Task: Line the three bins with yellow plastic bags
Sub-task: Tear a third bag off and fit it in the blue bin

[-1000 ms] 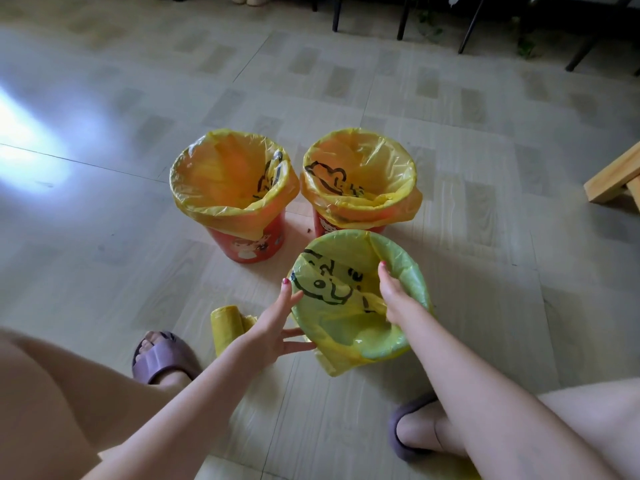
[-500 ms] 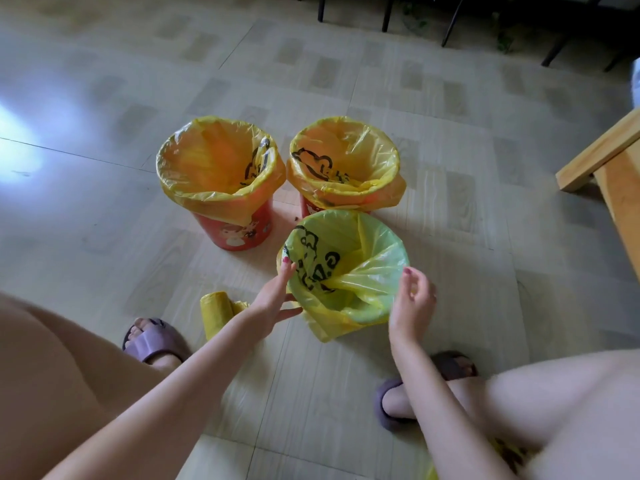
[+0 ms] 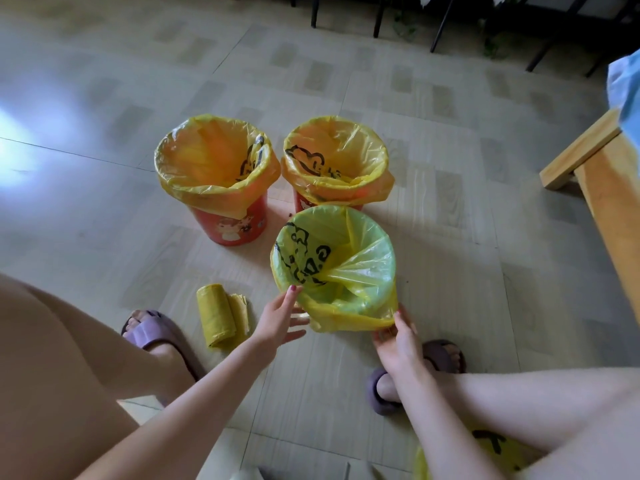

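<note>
Where the three bins stand grouped on the tiled floor (image 3: 450, 237), the near bin (image 3: 334, 268) sits closest to the person, its yellow bag (image 3: 349, 317) draped over the rim and bunched in folds inside; black print shows on the bag's inner left wall. Right hand (image 3: 398, 341) at the bag's near right edge, fingers curled and pinching the hanging plastic. Left hand (image 3: 280, 320) at the near left of the same bin, fingers straight and spread, fingertips touching the bag at the rim.

Far left: red bin (image 3: 230, 225) with cartoon print, yellow bag (image 3: 211, 161) folded over its rim. Far right: second red bin (image 3: 304, 204), mostly hidden behind the near bin, also lined with a yellow bag (image 3: 336, 157) bearing black print. The two far bins stand just beside each other; the near bin touches or nearly touches the far right one, cannot tell which.

A roll of yellow bags (image 3: 218, 315) lies on the floor left of the left hand, partly unrolled. Purple slippers on both feet, left (image 3: 156, 332) and right (image 3: 440, 356). Wooden furniture (image 3: 595, 174) at right edge. Dark chair legs (image 3: 440, 26) far
</note>
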